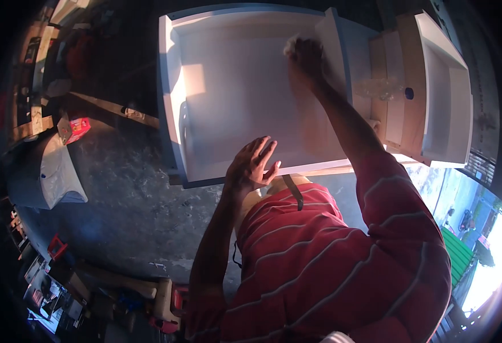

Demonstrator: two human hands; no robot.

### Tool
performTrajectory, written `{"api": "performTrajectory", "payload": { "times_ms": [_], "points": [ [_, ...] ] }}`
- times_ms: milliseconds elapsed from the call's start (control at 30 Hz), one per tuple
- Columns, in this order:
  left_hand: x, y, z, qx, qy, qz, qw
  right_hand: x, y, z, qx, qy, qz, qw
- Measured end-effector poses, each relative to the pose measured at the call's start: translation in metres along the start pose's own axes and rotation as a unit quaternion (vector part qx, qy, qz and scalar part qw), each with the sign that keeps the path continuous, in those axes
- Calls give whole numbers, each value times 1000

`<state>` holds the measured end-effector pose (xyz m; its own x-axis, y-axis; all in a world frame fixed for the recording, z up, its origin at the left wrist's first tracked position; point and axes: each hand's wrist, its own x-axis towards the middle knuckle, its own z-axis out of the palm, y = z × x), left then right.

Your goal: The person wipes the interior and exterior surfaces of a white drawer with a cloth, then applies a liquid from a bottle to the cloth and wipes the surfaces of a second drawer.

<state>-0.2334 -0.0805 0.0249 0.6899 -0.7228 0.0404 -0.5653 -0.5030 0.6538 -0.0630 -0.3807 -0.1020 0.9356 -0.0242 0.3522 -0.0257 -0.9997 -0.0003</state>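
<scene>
A large white open-topped wooden box, like a drawer or cabinet shell, lies before me with its inside facing up. At its far right corner, my right hand is closed around a pale crumpled cloth pressed to the inner panel. The cloth is partly hidden by the fingers, and the hand is slightly blurred. My left hand is at the near edge of the box, its fingers spread and holding nothing.
To the right stand a second white-lined wooden box and a clear plastic bottle beside it. On the left are a red package, a whitish sack and a long wooden strip. Concrete floor surrounds the box.
</scene>
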Motion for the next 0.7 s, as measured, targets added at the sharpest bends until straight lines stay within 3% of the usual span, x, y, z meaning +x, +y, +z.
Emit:
{"api": "performTrajectory", "payload": {
  "times_ms": [67, 133, 200, 233, 333, 433, 467, 500, 533, 633, 667, 700],
  "points": [
    [-2, 5, -12, -18, 10, -12, 1000, 22, -34, 6, -5, -1, 66, 998],
    [-8, 0, -29, 66, 171, -2, 983, 37, -83, 8, 104, -5, 37, 994],
    [-25, -7, -51, 168, 241, -121, 948, 10, -152, 2, 148, 40, -78, 985],
    [-36, -22, -53, 244, 285, -162, 913, -9, -186, -3, 164, -26, -148, 975],
    [-43, -47, -73, 280, 299, -310, 858, -62, -245, -77, 218, -197, -351, 889],
    [-56, -77, -60, 193, 252, -321, 892, -69, -235, -59, 344, -108, -358, 861],
    [-56, -81, -60, 198, 254, -321, 891, -48, -231, -51, 249, -111, -360, 892],
    [-54, -76, -64, 139, 235, -340, 900, -26, -225, -30, 257, -64, -314, 912],
    [-55, -72, -66, 80, 214, -360, 905, 2, -222, -15, 243, -125, -239, 932],
    [-54, -70, -64, 103, 231, -341, 906, 86, -233, 12, 140, -137, -153, 969],
    [-55, -69, -65, 96, 230, -345, 905, 101, -244, 22, 149, -80, -88, 982],
    [-55, -69, -66, 90, 231, -340, 907, 111, -253, 15, 172, -98, -57, 979]
  ]
}}
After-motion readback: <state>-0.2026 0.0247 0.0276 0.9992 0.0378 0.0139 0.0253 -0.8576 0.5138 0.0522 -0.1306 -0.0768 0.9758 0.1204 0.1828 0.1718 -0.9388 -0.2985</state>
